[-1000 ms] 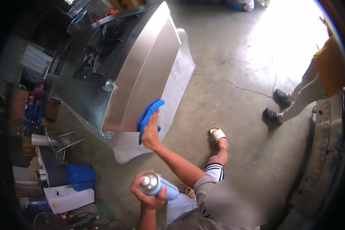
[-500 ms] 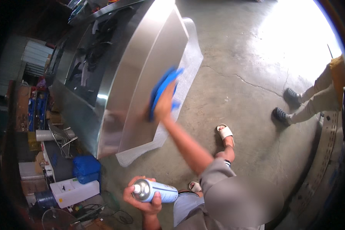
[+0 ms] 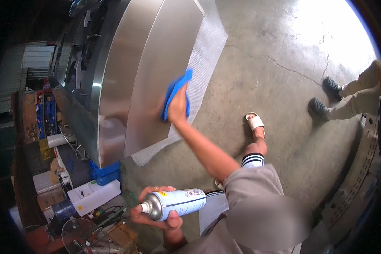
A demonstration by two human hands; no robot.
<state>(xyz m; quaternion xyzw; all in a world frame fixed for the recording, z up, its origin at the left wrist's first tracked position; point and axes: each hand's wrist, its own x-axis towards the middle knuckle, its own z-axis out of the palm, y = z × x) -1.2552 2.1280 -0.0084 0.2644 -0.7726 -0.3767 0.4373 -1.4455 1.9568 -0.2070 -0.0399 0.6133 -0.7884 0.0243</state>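
My left hand (image 3: 156, 211) is wrapped round a pale blue-and-white aerosol spray can (image 3: 184, 204), tilted on its side with the white nozzle pointing left. One finger lies by the nozzle. My right arm is stretched forward, and my right hand (image 3: 178, 105) presses a blue cloth (image 3: 170, 98) against a brushed-metal panel (image 3: 150, 84) near its right edge. The panel is one side of a large metal cabinet-like unit with a dark opening on its left. The cloth and the back of the hand hide the fingertips.
Textured whitish sheeting (image 3: 203, 63) lies under the unit on the concrete floor (image 3: 279, 97). Another person's legs (image 3: 353, 99) stand at the right. A white box (image 3: 95, 195), blue bundle (image 3: 106, 172), fan-like round guard (image 3: 84, 235) and cables clutter the lower left.
The view has shifted, so the unit appears further left and up. My right hand stays on the panel with the cloth. The spray can looks larger and lies more level.
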